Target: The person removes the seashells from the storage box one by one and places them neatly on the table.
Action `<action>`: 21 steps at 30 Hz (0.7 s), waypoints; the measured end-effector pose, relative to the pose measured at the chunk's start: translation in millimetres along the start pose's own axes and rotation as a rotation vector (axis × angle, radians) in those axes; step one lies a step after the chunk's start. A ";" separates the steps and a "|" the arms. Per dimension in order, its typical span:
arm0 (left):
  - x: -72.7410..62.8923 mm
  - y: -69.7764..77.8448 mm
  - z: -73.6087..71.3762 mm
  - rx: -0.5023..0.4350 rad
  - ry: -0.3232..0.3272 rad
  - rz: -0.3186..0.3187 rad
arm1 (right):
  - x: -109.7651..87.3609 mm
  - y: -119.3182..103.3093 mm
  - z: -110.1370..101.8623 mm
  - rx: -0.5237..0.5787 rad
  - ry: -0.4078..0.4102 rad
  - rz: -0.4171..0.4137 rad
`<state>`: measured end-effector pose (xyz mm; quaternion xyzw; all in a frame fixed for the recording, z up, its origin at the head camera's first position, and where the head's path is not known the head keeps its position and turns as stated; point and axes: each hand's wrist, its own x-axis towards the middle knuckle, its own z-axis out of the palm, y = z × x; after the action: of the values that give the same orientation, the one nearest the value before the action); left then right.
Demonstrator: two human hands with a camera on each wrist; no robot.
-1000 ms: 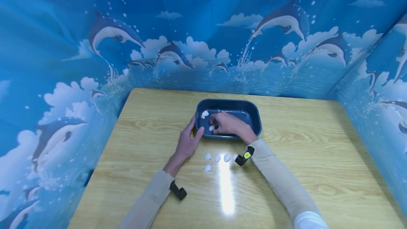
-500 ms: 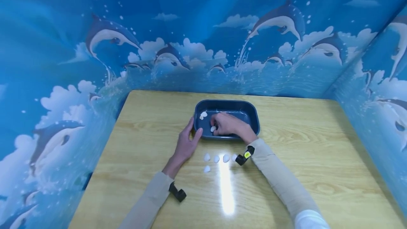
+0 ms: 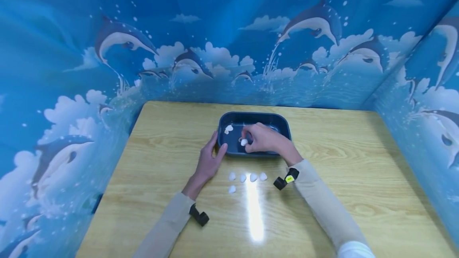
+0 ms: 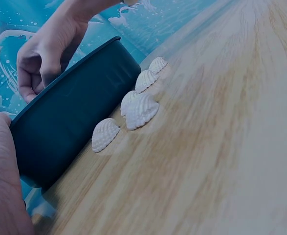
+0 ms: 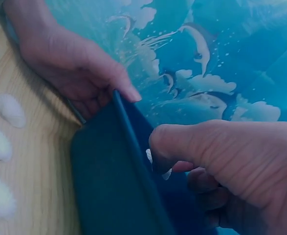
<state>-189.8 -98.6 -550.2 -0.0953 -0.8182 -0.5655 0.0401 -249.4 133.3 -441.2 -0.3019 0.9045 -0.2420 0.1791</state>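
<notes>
A dark blue rectangular plastic basin (image 3: 251,154) stands on the wooden table. My left hand (image 3: 208,162) holds its near left corner, thumb at the rim and fingers along the outside wall. Over the basin, my right hand (image 3: 263,137) pinches a white seashell (image 3: 244,142) between thumb and fingers; the right wrist view shows only slivers of the shell (image 5: 166,174) beside the thumb. More pale shells (image 3: 229,129) lie at the left end inside the basin. Several white ribbed scallop shells (image 4: 142,110) rest on the table in front, most of them in a row, one (image 3: 232,189) nearer me.
The light wood table (image 3: 172,130) extends on both sides of the basin. A blue dolphin-print curtain (image 3: 222,19) hangs behind it and along both sides. A bright reflection (image 3: 254,214) lies on the tabletop.
My right hand has risen slightly from the basin floor and shifted right, with the seashell now plainer between its fingers. The left hand stays at the basin's corner.
</notes>
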 end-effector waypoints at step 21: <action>-0.2 -3.1 -0.7 0.000 0.002 0.028 | -61.6 -39.1 32.4 -0.035 0.041 -0.123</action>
<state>-190.2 -100.3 -552.8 -0.1063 -0.8168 -0.5649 0.0490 -169.8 134.2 -435.4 -0.3548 0.8920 -0.2426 0.1400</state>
